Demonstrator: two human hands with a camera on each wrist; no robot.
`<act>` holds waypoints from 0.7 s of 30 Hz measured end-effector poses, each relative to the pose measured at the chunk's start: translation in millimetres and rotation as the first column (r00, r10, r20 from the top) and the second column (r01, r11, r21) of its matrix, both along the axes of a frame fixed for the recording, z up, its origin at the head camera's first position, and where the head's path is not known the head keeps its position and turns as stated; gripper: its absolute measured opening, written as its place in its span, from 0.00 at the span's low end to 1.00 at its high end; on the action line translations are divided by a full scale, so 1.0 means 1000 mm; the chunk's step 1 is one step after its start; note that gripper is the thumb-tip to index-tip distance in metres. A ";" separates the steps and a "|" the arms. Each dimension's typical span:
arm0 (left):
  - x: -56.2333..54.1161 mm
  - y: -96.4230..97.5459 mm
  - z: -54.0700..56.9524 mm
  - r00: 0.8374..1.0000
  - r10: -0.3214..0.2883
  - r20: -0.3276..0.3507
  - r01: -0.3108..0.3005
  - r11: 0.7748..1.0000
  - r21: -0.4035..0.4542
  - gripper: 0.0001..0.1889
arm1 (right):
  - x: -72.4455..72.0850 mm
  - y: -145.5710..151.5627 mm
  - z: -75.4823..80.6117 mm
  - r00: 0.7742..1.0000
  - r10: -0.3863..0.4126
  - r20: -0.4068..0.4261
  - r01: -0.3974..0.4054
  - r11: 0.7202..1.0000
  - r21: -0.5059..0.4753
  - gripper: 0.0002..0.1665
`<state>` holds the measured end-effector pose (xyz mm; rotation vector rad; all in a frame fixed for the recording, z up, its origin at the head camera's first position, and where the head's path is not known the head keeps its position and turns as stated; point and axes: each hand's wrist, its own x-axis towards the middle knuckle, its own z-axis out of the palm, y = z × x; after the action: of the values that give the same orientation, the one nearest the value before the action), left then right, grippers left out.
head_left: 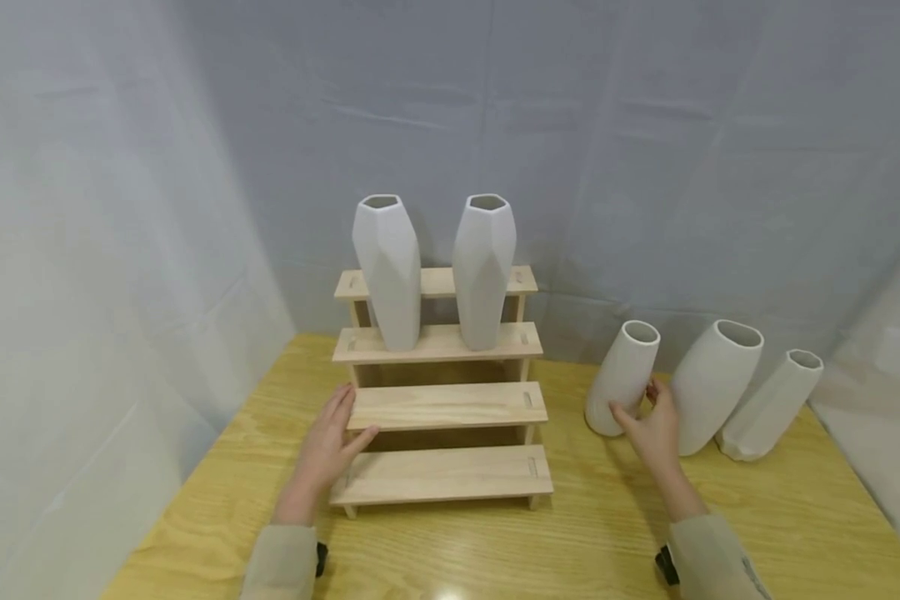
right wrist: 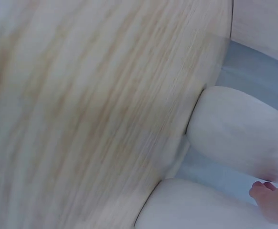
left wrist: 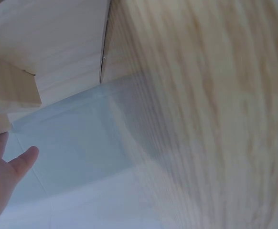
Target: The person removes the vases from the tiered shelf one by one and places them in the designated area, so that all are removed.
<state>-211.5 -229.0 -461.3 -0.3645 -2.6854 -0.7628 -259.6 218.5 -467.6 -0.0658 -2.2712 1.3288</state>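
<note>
Left hand [head_left: 322,446], fingers spread, at the left end of a wooden stand [head_left: 450,406], right hand [head_left: 656,427] gripping a white vase [head_left: 621,382] on the table [head_left: 465,550], two angular vases [head_left: 392,275] on the stand, two other vases [head_left: 714,392] to the right

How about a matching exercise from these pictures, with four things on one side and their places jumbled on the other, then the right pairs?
Things:
1. Left hand
2. Right hand
3. Left faceted vase
4. Rightmost vase

Places:
A. On the table, farthest from the wooden stand
B. With thumb and fingers about the smooth white vase nearest the stand
C. At the left end of the stand
D. On the stand's second tier from the top

Pairs: 1-C, 2-B, 3-D, 4-A
</note>
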 end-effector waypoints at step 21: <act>0.001 0.000 0.001 0.999 0.004 0.044 -0.004 1.000 0.004 0.40 | 0.028 -0.018 0.015 0.996 0.017 -0.087 -0.017 1.000 0.005 0.40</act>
<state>-210.8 -229.4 -460.3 -0.3453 -2.7243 -0.7838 -231.7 200.1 -452.3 0.0126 -2.2060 1.3104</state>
